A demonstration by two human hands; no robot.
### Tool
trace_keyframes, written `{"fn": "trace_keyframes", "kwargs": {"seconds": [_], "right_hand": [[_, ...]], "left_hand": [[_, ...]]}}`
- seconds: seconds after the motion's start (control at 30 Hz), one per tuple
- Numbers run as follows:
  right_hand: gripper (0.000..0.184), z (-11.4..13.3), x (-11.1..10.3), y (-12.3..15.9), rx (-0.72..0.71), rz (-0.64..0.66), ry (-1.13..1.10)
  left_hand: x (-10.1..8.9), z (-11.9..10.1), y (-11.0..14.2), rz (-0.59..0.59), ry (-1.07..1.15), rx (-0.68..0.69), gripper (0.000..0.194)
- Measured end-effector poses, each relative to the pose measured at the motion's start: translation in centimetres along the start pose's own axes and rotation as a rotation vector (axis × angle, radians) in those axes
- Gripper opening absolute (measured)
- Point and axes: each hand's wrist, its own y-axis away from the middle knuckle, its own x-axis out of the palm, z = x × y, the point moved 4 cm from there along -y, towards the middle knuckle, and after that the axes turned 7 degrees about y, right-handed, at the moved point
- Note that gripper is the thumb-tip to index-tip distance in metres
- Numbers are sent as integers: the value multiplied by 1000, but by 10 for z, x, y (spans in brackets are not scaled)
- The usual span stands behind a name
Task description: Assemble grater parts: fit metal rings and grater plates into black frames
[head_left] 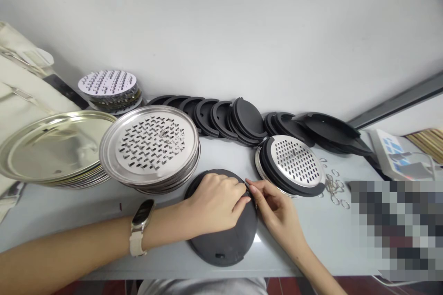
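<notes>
Grips a black disc at the bottom centre of the frame with the left hand, with fingers curled down onto its face and thumb bent close to its right-hand edge. Has that disc lying flat on the grey table, with a small dark oblong mark near its lower rim. Meets the same edge with the right hand, with thumb and forefinger closed in a pinch, apparently on a small piece, though too hidden by fingertips to tell for certain. Wears a smartwatch with a pale strap on the left wrist. Left of centre, has a silver tray topping a stack, with a grater disc, full of cutting holes, lying inside its rim. At far left, has a gold-toned tray on another stack, with a glossy base inside its rim. At upper left, has a toothed disc on top of a pile. Right of centre, near the right hand, has a black holder with a perforated plate seated inside its raised rim, with metal rims beneath. Just right of that, has metal rings scattered loose. Along the wall, has a row of black holders overlapping, with a larger shallow black dish at its right end. At the right of the frame, has a white box with blue patches.
</notes>
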Motion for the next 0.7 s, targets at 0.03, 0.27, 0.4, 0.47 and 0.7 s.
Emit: {"fn": "trace_keyframes", "kwargs": {"seconds": [0.03,0.27,0.4,0.47,0.7], "right_hand": [[18,0,0,0,-3,1,-1],[17,2,0,1,-11,6,10],[17,2,0,1,-8,14,14],[17,1,1,1,-9,22,5],[17,3,1,0,-19,20,6]], "left_hand": [[0,0,0,5,0,-2,27],[0,1,0,17,18,-3,28],[-1,1,-1,22,29,-9,27],[-1,1,-1,25,34,-10,26],[-1,1,-2,22,34,-4,26]]}}
